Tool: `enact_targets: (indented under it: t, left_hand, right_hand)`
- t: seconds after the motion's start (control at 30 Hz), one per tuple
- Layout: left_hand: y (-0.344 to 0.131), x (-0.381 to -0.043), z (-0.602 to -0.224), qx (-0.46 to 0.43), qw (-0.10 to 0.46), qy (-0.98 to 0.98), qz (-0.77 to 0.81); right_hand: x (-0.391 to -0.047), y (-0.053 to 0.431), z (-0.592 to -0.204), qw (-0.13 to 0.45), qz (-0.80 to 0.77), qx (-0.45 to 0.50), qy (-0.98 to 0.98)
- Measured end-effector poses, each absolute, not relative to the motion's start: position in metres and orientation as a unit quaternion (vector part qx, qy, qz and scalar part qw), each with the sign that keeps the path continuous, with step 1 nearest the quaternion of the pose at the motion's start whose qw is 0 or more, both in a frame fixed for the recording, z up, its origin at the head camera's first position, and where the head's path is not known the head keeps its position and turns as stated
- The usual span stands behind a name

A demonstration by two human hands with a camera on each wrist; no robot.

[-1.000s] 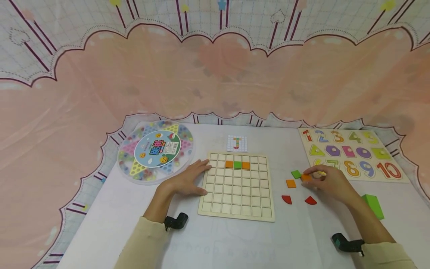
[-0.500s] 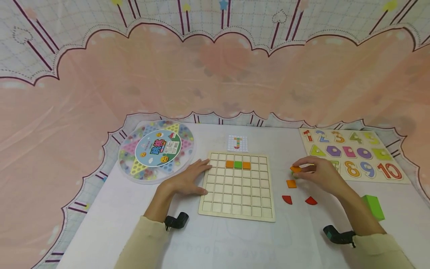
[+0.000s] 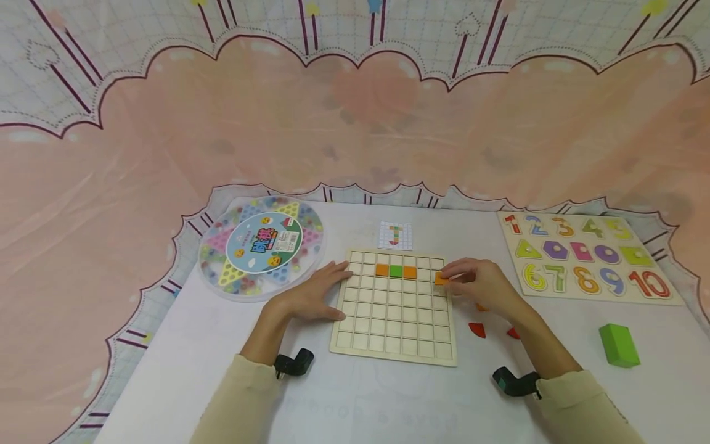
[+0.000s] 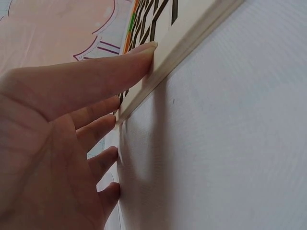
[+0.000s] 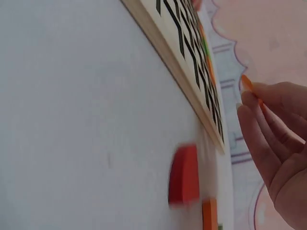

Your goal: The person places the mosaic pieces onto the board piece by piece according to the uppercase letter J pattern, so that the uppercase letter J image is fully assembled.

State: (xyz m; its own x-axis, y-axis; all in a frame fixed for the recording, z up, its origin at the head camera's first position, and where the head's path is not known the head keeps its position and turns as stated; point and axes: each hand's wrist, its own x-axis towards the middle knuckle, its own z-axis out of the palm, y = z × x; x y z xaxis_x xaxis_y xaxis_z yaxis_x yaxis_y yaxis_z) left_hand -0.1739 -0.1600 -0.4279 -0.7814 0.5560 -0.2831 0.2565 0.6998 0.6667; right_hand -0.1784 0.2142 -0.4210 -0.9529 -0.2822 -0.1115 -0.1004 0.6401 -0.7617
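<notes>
Hand (R) (image 3: 484, 286) pinches orange sq (image 3: 440, 279) nr brd (image 3: 392, 311); L hand (image 3: 306, 297) touches brd.

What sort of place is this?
Maybe a play or learning corner, though I can't tell whose. There's a colourful number board, a round game with a star pattern, and a wooden grid board with square tiles.

Backdrop cloth (image 3: 266, 135): peach, creased, scallop-edged in dark line
Top band (image 3: 166, 28): pale grid print, stars (image 3: 656, 7) on dark stems
Table (image 3: 172, 370): white top, faint lettering (image 3: 368, 420) toward near side, backdrop along far and left edges
Light: soft, fairly dim
</notes>
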Motion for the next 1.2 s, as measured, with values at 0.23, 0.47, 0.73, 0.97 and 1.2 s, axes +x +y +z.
enact_targets:
  t: [0.23, 0.47, 0.73, 0.97, 1.2]
  left_hand:
    - [-0.158, -0.174, -0.429, 0.226, 0.239, 0.892, 0.31]
    - [-0.157, -0.173, -0.427, 0.22, 0.242, 0.895, 0.304]
    - [-0.157, -0.173, -0.425, 0.221, 0.244, 0.892, 0.31]
    - [-0.158, -0.174, -0.426, 0.221, 0.242, 0.894, 0.306]
    - [-0.158, -0.173, -0.426, 0.224, 0.241, 0.893, 0.309]
  right_hand:
    - [-0.183, 0.179, -0.426, 0.113, -0.409, -0.126, 0.897]
    - [-0.191, 0.15, -0.428, 0.103, -0.393, -0.145, 0.902]
    - [-0.193, 0.135, -0.43, 0.093, -0.403, -0.164, 0.896]
    - [-0.194, 0.127, -0.435, 0.096, -0.378, -0.149, 0.908]
    - [-0.194, 0.124, -0.436, 0.09, -0.361, -0.141, 0.917]
